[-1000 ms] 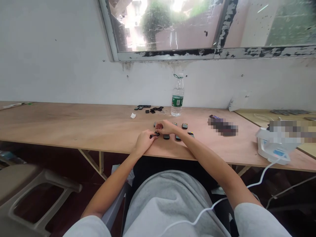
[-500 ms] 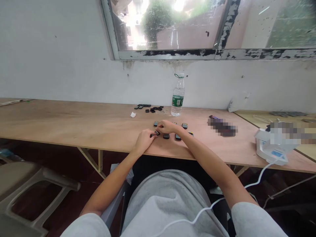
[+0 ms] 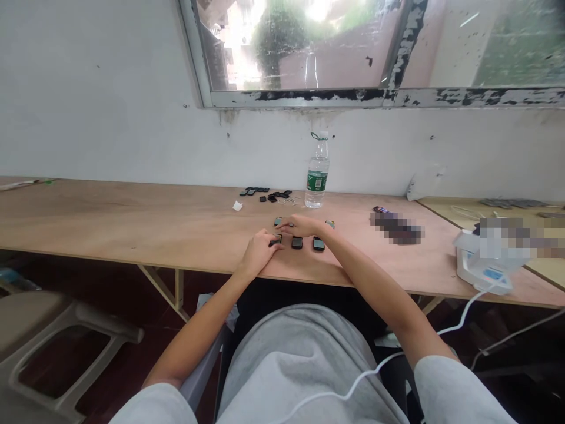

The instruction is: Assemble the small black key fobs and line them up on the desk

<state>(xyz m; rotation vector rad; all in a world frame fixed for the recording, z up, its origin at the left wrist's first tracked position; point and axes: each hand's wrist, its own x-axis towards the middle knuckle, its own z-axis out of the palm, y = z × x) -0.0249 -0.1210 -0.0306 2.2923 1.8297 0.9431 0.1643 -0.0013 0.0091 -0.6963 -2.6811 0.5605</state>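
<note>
Small black rectangular devices with grey-green faces lie in two short rows on the wooden table. My left hand (image 3: 258,253) has its thumb and fingers around the near-left device (image 3: 276,239), which lies face up at the table. Just beyond it, my right hand (image 3: 301,224) is palm down, fingers stretched leftward above the table and apart from the thumb, with nothing visible in them. Its fingertips are close to the far-left device (image 3: 278,221). To the right lie a middle device (image 3: 297,242) and another device (image 3: 318,244). A far-right device (image 3: 330,224) is partly behind my right wrist.
A water bottle (image 3: 316,174) stands near the wall. Left of it lie black parts (image 3: 280,194), more small devices (image 3: 255,191) and a white paper scrap (image 3: 237,206). At right are a blurred dark object (image 3: 396,228) and a white device (image 3: 481,265) with a cable.
The device in my left hand has gone from tilted between both hands' fingers to lying flatter. My right fingers have come off it and stretched out slightly farther away.
</note>
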